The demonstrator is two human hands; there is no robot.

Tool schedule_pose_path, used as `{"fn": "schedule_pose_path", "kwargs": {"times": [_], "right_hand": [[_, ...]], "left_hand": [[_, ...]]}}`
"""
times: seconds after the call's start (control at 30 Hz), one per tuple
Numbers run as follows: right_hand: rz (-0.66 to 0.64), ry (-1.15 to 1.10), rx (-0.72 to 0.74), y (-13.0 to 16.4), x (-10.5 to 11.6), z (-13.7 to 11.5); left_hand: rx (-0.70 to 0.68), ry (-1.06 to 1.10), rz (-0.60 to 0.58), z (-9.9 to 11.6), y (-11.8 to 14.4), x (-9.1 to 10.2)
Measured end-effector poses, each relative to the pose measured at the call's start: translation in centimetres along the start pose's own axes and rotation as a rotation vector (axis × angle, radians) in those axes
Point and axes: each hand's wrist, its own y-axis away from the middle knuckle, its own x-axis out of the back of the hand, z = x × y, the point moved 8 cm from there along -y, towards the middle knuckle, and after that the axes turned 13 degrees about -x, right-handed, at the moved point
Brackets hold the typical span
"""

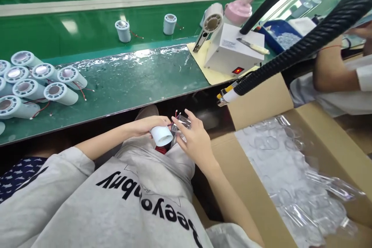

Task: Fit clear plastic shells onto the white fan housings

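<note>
Head view: the left hand (148,124) grips a white cylinder (161,136) over the lap, its fingers wrapped around the body, open end turned toward the camera. Thin red wires (174,118) stick out beside it. The right hand (195,139) holds a clear plastic piece (182,123) just beside the cylinder, fingers curled narrowly about it, thumb and forefinger at its edge; the piece touches or nearly touches the cylinder, exact contact cannot be told. Both hands sit below the near edge of the green table (130,81). On the table at left, a cluster of like cylinders (37,83) lies on its side, with red leads trailing. Two more cylinders (123,31) stand upright farther back, well apart from the cluster. At right on the table, a white box unit (232,52) with a lit red switch rests on a yellow mat. A black corrugated hose (305,42) runs down across it to a nozzle. To the person's right, a cardboard box (261,104) holds clear plastic parts (290,170). A co-worker's arm (331,66) shows at far right.
</note>
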Motion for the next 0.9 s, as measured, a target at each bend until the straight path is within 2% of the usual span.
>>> {"fn": "schedule_pose_path", "kwargs": {"times": [0.1, 0.17, 0.27, 0.33, 0.43, 0.57, 0.63, 0.7, 0.77, 0.83, 0.9], "right_hand": [[-0.107, -0.077, -0.016, -0.2, -0.8, 0.2], [-0.188, -0.207, -0.040, -0.2, -1.0, 0.3], [-0.238, -0.469, -0.112, -0.1, -0.5, 0.5], [-0.204, -0.609, -0.196, -0.2, 0.0, 1.0], [-0.142, -0.753, -0.334, -0.2, 0.2, 2.2], [-0.111, -0.963, -0.465, 0.1, -0.2, 3.8], [-0.131, -1.065, -0.460, 0.2, -0.4, 4.0], [-0.154, -1.064, -0.364, 0.3, -0.2, 3.4], [-0.123, -0.928, -0.219, 0.6, 0.6, 2.6], [-0.065, -0.770, -0.095, 1.0, 1.3, 1.7], [-0.037, -0.708, -0.032, 1.5, 1.5, 1.3]], "left_hand": [[-0.256, -0.536, -0.080, 3.2, 0.3, -0.6], [-0.394, -0.749, -0.061, 4.7, 0.7, -0.9], [-0.492, -0.815, 0.015, 5.1, 1.1, -0.6], [-0.548, -0.825, 0.045, 4.7, 1.0, -0.3], [-0.628, -0.832, -0.002, 3.8, 0.6, -0.3], [-0.583, -0.698, -0.166, 2.7, 0.2, -1.2], [-0.516, -0.605, -0.160, 2.4, 0.3, -1.2], [-0.436, -0.501, -0.084, 2.3, 0.5, -0.8], [-0.350, -0.385, -0.019, 2.0, 0.7, -0.5], [-0.275, -0.329, -0.002, 1.7, 1.0, -0.5], [-0.256, -0.357, -0.026, 1.9, 1.2, -0.7]]}}
